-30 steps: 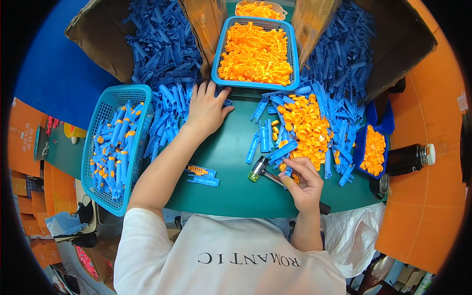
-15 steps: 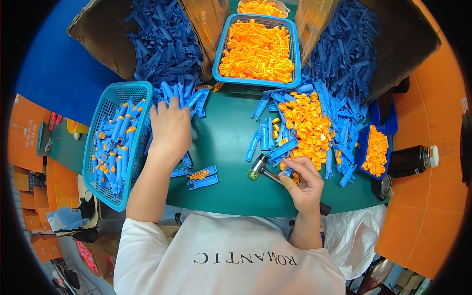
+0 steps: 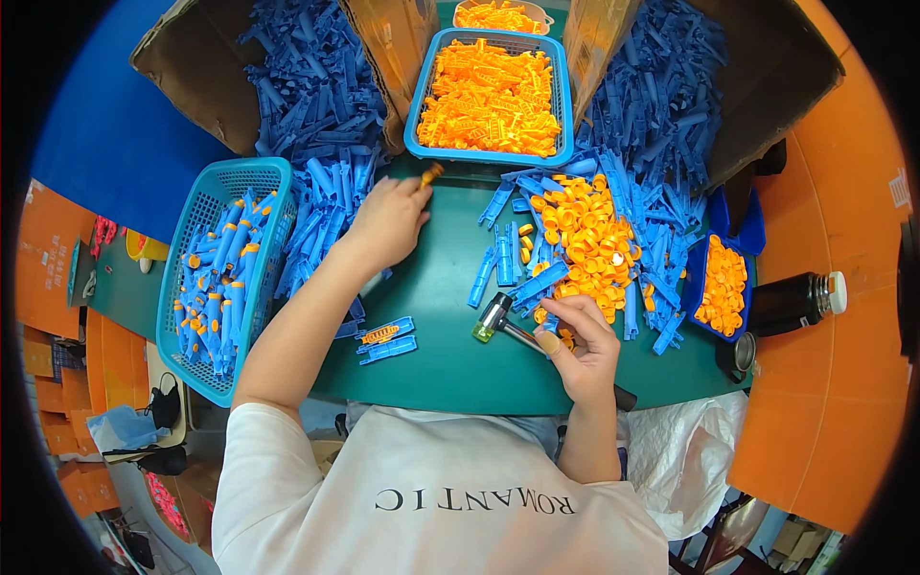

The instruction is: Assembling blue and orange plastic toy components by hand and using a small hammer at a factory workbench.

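My left hand (image 3: 391, 226) reaches over the far middle of the table, its fingertips closed on a small orange plastic strip (image 3: 432, 174). My right hand (image 3: 583, 347) grips a small mallet (image 3: 525, 335) by its handle; the head is black at one end and clear greenish at the other, just above the table. Near the front edge, between my hands, lie two blue half-shells; an orange strip sits in one half-shell (image 3: 385, 333), while the other half-shell (image 3: 388, 351) lies against it.
A teal basket (image 3: 280, 206) of blue tubes with orange caps stands left. A blue basket (image 3: 412, 134) of orange strips stands at the back between cardboard boxes of blue shells. Orange caps (image 3: 585, 240) lie heaped at right, near a blue tray (image 3: 692, 302) and a black flask (image 3: 781, 305).
My left hand has moved right from the pile of blue shells beside the teal basket and has taken hold of an orange strip. My right hand keeps the mallet in nearly the same place.
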{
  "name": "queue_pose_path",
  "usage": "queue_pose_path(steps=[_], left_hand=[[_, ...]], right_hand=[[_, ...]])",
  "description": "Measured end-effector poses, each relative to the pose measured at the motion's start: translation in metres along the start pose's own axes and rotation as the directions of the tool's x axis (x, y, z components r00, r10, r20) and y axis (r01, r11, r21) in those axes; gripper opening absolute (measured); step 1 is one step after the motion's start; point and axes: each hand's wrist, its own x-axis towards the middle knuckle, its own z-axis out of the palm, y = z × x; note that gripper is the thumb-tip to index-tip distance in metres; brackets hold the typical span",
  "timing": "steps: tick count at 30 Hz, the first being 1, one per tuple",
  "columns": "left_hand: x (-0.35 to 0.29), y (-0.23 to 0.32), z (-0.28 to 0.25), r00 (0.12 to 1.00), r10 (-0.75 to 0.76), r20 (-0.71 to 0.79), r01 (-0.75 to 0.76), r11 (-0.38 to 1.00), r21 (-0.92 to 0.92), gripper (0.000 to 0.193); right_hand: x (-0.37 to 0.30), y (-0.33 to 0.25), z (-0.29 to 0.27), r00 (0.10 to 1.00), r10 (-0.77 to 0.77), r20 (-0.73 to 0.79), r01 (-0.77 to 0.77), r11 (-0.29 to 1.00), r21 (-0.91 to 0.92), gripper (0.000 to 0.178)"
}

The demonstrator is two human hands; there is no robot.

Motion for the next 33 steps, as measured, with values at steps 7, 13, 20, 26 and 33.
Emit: queue_pose_path(steps=[7, 13, 20, 26, 33], left_hand=[[0.034, 0.036, -0.087, 0.932, 0.117, 0.344, 0.027, 0.922, -0.386, 0.019], [0.155, -0.003, -0.040, 0.962, -0.193, -0.190, 0.165, 0.974, -0.156, 0.056], [0.214, -0.023, -0.001, 0.920, -0.373, -0.117, 0.391, 0.878, 0.274, 0.095], [0.214, -0.018, -0.004, 0.905, -0.424, -0.042, 0.425, 0.905, 0.027, 0.088], [0.233, -0.032, -0.011, 0.847, -0.523, -0.098, 0.484, 0.834, -0.264, 0.083]], right_hand=[[0.002, -0.001, -0.005, 0.999, 0.012, 0.053, -0.011, 0.999, -0.030, 0.037], [0.002, 0.000, -0.003, 0.999, 0.019, 0.050, -0.018, 1.000, -0.024, 0.036], [0.009, -0.023, 0.009, 0.986, 0.144, -0.087, -0.110, 0.942, 0.318, 0.032], [0.103, -0.071, 0.004, 0.973, 0.139, 0.182, -0.081, 0.953, -0.292, 0.026], [0.310, 0.040, 0.049, 0.983, 0.182, -0.001, -0.151, 0.809, -0.568, 0.041]])
